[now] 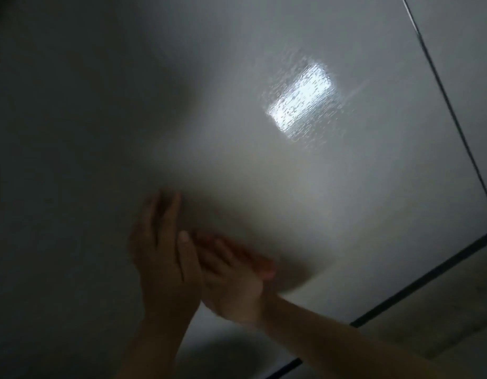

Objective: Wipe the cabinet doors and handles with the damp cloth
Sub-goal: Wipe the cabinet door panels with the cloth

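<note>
A glossy white cabinet door [291, 187] fills the view, seen close and tilted. A bright window reflection [301, 98] on it shows fine wet streaks. My left hand [160, 250] lies flat against the door at lower centre, fingers stretched upward, thumb out to the right. My right hand [231, 283] touches it from the right, fingers pointing up-left along the door, forearm coming in from the lower right. No cloth shows. What is under the right palm is hidden. No handle is in view.
A dark gap [442, 105] at the right divides this door from the neighbouring panel [466, 36]. Another dark gap [401, 299] runs along the door's lower edge, with a dim grey surface [442, 310] beyond it. The left side lies in deep shadow.
</note>
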`<state>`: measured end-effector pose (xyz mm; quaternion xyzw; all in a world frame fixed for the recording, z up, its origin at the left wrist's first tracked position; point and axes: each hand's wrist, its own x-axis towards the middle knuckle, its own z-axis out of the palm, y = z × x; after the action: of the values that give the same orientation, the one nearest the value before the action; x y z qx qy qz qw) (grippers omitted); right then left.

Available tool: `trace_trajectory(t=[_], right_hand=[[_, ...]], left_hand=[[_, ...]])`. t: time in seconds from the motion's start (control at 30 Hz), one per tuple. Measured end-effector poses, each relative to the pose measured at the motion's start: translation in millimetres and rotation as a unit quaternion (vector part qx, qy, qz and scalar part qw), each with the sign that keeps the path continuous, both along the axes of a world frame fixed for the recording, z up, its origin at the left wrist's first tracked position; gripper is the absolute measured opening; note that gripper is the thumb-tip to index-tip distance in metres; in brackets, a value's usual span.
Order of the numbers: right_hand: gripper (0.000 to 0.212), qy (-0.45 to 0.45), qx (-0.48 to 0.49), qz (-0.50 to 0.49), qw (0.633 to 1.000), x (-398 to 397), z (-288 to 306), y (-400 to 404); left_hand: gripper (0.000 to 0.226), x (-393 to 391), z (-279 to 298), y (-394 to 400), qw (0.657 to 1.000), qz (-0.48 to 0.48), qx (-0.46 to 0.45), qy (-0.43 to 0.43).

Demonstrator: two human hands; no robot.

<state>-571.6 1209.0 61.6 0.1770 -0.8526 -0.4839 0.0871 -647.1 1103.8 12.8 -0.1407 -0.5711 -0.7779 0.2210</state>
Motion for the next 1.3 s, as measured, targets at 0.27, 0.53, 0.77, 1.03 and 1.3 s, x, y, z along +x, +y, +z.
trace_trajectory(t=[0.27,0.53,0.77,1.03,1.3], right_hand=[[0.053,0.045,0.053,0.022,0.997,5,67,17],[0.055,0.362,0.03,-0.007,0.932,-27,238,-9],[0.055,0.08,0.147,-0.002,0.986,16,181,12],[0.055,0.48,-0.017,-0.04,0.876,3,359,15],[0.05,0.185,0.102,-0.003,0.977,97,195,66]], left_hand=[[0.051,-6,-13,11,0.997,0.039,-0.061,0.001],[0.052,7,48,33,0.993,0.076,-0.027,0.092],[0.059,11,85,63,0.992,0.121,-0.012,0.046],[0.073,31,103,68,0.997,0.077,-0.011,0.021],[0.073,55,120,78,0.993,0.06,-0.062,0.083]])
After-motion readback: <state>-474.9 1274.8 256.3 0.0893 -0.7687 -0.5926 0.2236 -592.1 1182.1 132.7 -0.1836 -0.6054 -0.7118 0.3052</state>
